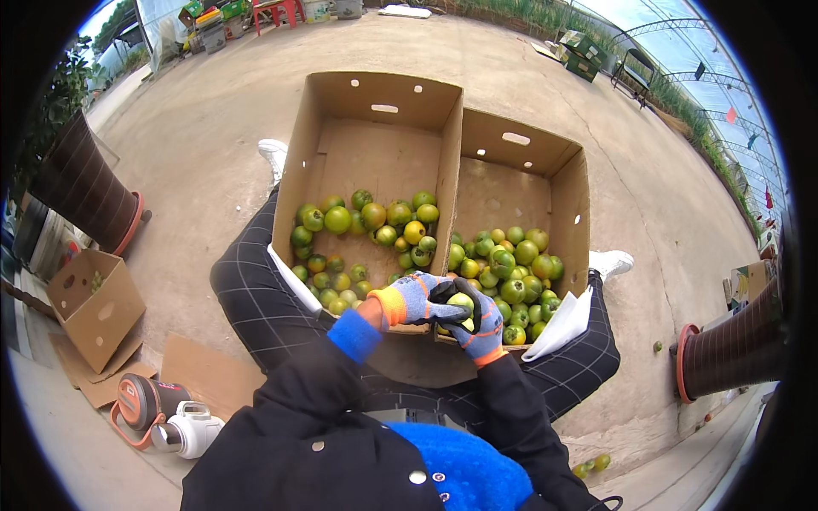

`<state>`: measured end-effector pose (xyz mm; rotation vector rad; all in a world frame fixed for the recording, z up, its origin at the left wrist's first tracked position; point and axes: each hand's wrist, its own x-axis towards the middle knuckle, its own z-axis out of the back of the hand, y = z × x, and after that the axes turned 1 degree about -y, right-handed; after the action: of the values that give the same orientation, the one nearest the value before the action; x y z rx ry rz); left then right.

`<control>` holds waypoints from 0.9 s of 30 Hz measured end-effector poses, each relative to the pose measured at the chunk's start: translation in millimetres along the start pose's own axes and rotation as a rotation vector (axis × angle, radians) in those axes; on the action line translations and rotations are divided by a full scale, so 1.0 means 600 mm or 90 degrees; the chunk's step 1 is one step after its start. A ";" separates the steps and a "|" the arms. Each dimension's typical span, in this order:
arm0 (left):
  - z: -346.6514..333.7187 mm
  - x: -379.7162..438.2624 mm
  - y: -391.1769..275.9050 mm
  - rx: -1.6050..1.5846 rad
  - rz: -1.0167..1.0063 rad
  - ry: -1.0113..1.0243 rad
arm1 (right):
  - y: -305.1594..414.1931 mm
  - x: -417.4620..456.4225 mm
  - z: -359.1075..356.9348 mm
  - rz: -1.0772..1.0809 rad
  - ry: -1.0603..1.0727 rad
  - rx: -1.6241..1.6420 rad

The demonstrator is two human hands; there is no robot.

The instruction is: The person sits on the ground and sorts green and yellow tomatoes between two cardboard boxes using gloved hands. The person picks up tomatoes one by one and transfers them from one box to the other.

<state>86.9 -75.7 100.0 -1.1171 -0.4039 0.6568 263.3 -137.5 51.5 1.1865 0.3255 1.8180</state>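
Both of my hands wear grey-blue work gloves with orange trim and black palms. My left hand [415,300] and my right hand [479,327] meet around a pale green tomato [460,303], over the near edges of two cardboard boxes. Their fingers partly cover it, and whether a second fruit sits beneath it is hard to tell. In the left box [377,144], green and yellowish tomatoes [337,220] lie across the near half. More tomatoes [513,290] are heaped at the near end of the right box [501,188].
My legs straddle the boxes. A smaller cardboard box [96,306], flat cardboard [204,373], a dark jug [150,399] and a white bottle [192,428] are at left. Brown planters [89,185] stand either side. Loose tomatoes [591,466] lie on the floor at lower right.
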 end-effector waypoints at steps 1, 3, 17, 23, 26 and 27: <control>0.003 0.002 0.004 -0.067 0.026 -0.023 | -0.002 -0.002 -0.003 -0.027 -0.018 0.029; 0.011 0.008 0.030 -0.200 0.079 -0.063 | -0.003 -0.004 -0.006 -0.085 -0.041 0.069; -0.065 0.091 0.197 0.683 0.315 0.160 | -0.054 -0.011 0.003 -0.427 -0.240 0.504; -0.047 0.072 0.170 0.542 0.313 0.014 | -0.112 -0.037 0.029 -0.462 -0.340 0.776; 0.003 0.046 0.208 0.260 0.364 -0.248 | -0.091 -0.020 0.008 -0.469 -0.315 0.725; 0.012 0.043 0.209 0.144 0.354 -0.338 | -0.090 -0.018 0.006 -0.475 -0.314 0.695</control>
<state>66.4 -18.3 -12.9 -0.8243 -0.4551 1.4675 296.8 -117.3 12.7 1.8235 1.3536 0.5842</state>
